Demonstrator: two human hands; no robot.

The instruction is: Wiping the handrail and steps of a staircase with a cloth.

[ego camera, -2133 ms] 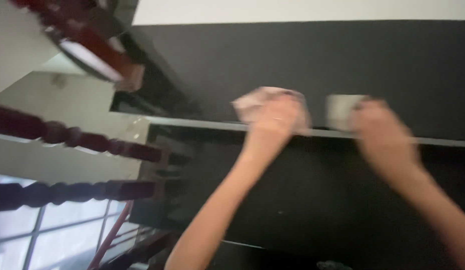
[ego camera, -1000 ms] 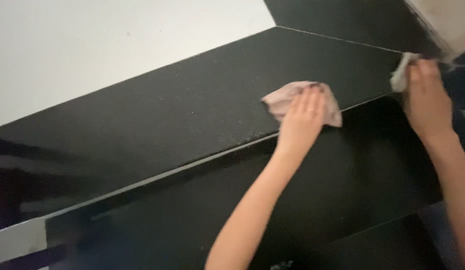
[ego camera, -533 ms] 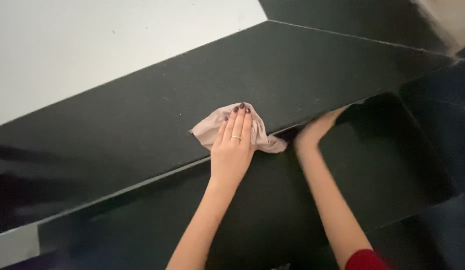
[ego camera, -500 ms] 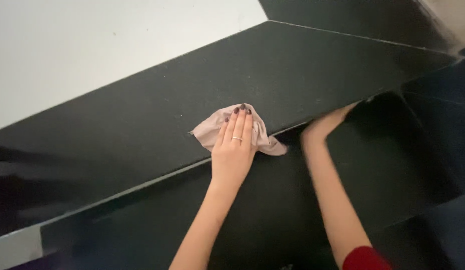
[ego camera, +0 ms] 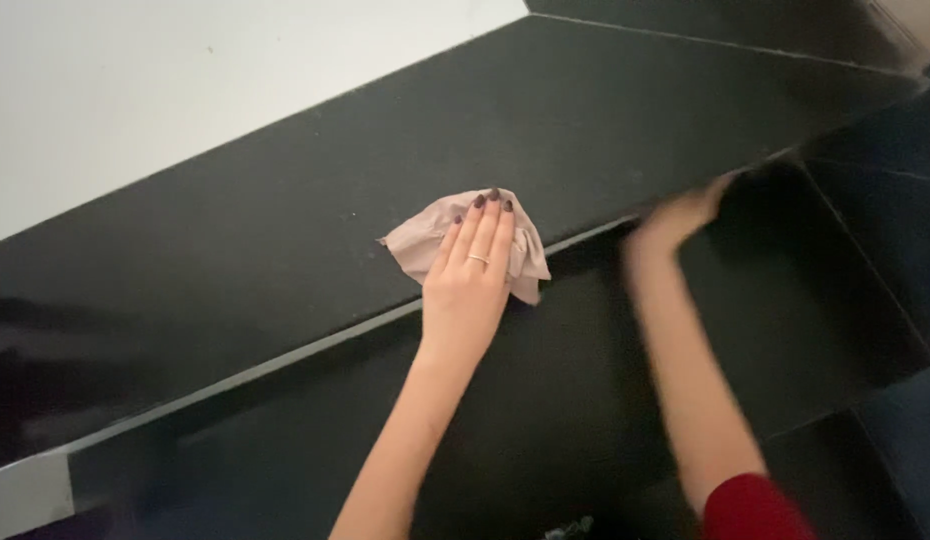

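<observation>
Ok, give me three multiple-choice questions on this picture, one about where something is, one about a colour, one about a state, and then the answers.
1. Where does the cloth lie?
A. on the black ledge, at its front edge
B. on the white wall
C. hung from the red sleeve

2. What colour is the cloth?
A. bright blue
B. pale pink
C. dark green

3. How is the left hand placed?
A. clenched in a fist in the air
B. pinching the cloth by a corner
C. flat, fingers stretched out, pressed on the cloth

Answers: 1 A, the cloth rests on the black ledge and slightly overhangs its edge. 2 B, it is a pale pink against the dark stone. 3 C, the palm and fingers lie spread on the cloth, while the right hand is blurred at the ledge's edge.
</observation>
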